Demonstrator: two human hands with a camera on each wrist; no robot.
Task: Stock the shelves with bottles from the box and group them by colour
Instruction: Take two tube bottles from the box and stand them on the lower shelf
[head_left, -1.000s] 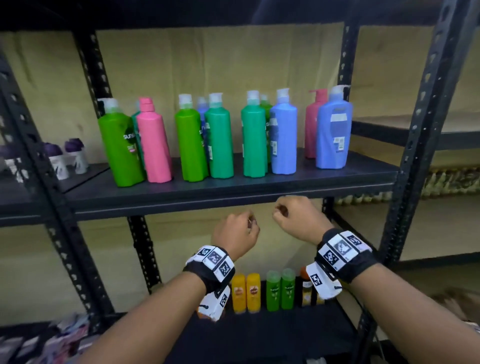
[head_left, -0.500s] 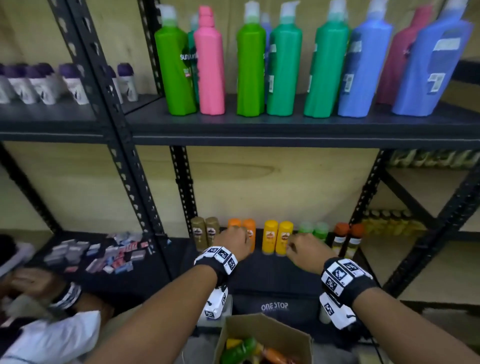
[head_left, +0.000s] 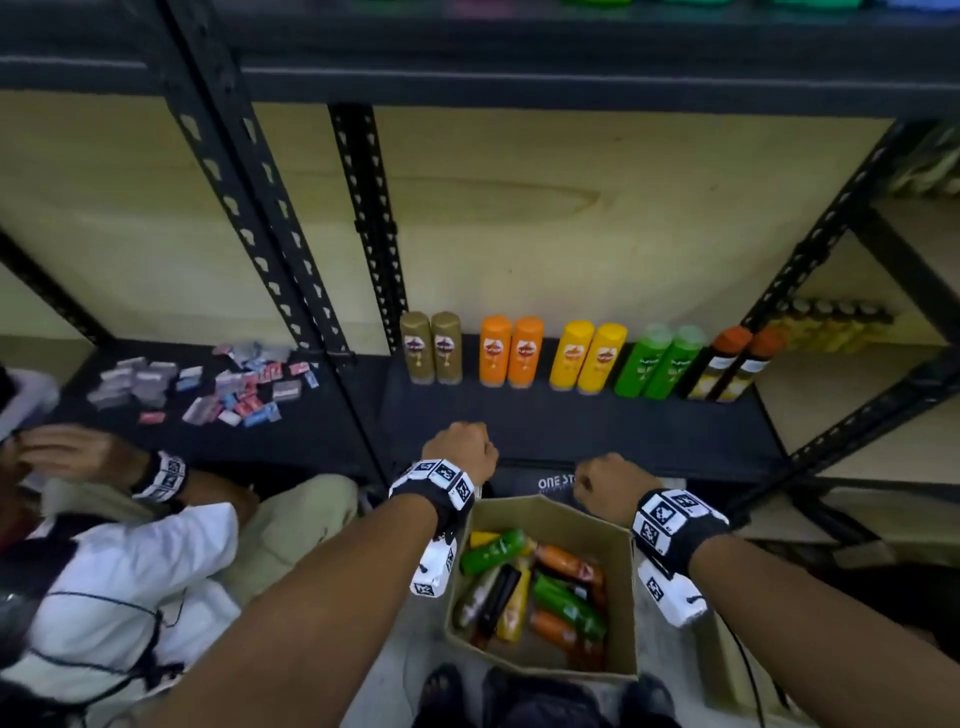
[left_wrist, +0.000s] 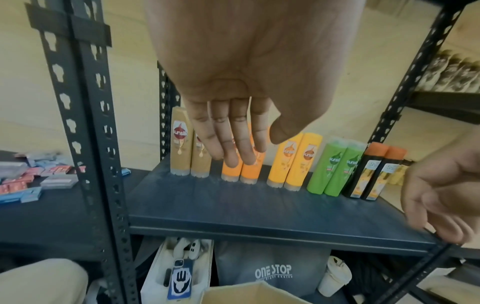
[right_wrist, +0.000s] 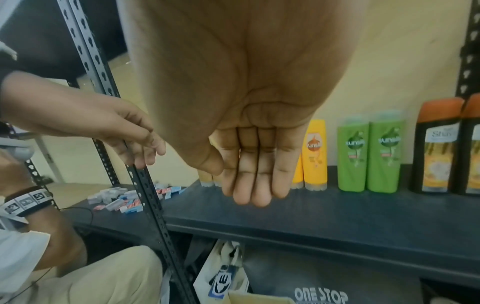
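The box (head_left: 618, 587) sat on the floor below the front edge of the shelf (head_left: 571, 426), its flaps up, with green, orange, yellow and dark bottles (head_left: 545, 587) lying jumbled inside. At the back of the shelf, upright pairs stood in a row by colour: gold bottles (head_left: 432, 347) at the left end, then orange bottles (head_left: 511, 351), yellow bottles (head_left: 588, 356), green bottles (head_left: 658, 361) and, at the right end, dark bottles (head_left: 730, 364) with orange caps.

Both arms reached forward over the box toward the shelf. The left hand (head_left: 461, 448) hung above the shelf's front edge, back upward; in its wrist view the fingers (left_wrist: 231, 133) pointed down, close together and nearly straight, holding nothing. The right hand (head_left: 605, 480) hovered just above the box's far rim, lower than the left; its fingers (right_wrist: 255, 166) also hung side by side, relaxed, with the thumb tucked near them and nothing in them.

Left of the shelf, on a neighbouring one, lay a scatter of small packets (head_left: 208, 382). A second person (head_left: 130, 561) in a white top crouched left of the box, wearing a wrist band.
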